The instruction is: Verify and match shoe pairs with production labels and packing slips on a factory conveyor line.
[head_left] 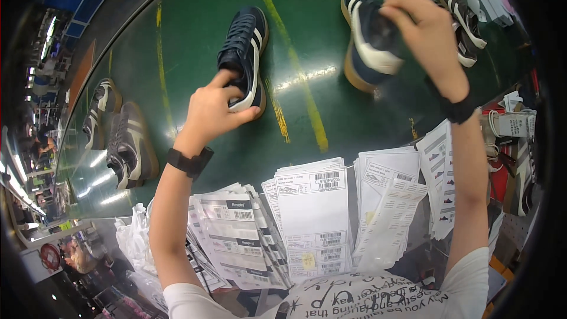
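Note:
My left hand (214, 109) grips the heel of a navy sneaker with white stripes (243, 47) that lies on the dark green belt (195, 29). My right hand (426, 38) holds the matching navy sneaker (367, 38) lifted and tilted, fingers closed over its heel collar. Both wrists wear black bands.
A pair of grey sneakers (121, 136) sits on the belt at the left. Another dark pair (463, 18) lies at the far right behind my right hand. Several stacks of white printed label sheets (313, 218) fan out in front of me. Yellow lines cross the belt.

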A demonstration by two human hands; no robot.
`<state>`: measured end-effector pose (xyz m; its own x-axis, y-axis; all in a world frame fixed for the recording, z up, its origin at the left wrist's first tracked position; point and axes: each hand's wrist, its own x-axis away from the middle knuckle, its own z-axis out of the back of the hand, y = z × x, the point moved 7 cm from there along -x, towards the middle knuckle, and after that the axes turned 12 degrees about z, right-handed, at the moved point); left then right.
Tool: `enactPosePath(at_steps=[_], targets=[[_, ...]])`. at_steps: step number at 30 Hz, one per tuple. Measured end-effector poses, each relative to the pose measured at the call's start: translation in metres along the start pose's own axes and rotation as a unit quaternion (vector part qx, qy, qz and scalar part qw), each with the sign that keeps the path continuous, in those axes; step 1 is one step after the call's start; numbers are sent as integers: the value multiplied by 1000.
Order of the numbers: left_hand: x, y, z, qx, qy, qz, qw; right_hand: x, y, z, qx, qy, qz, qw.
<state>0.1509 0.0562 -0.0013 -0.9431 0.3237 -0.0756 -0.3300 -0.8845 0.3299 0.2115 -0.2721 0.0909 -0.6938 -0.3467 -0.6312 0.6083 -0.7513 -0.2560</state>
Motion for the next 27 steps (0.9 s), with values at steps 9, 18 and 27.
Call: enactPosePath(at_steps=[9, 18, 27], targets=[[37, 164, 57, 35, -95, 70, 992, 28, -159, -47, -255, -104, 124, 953], [78, 208, 80, 165, -161, -97, 968, 55, -143, -57, -487, -260, -86, 830], [74, 140, 97, 188, -36, 107, 976, 27, -122, -4, -113, -74, 126, 983]])
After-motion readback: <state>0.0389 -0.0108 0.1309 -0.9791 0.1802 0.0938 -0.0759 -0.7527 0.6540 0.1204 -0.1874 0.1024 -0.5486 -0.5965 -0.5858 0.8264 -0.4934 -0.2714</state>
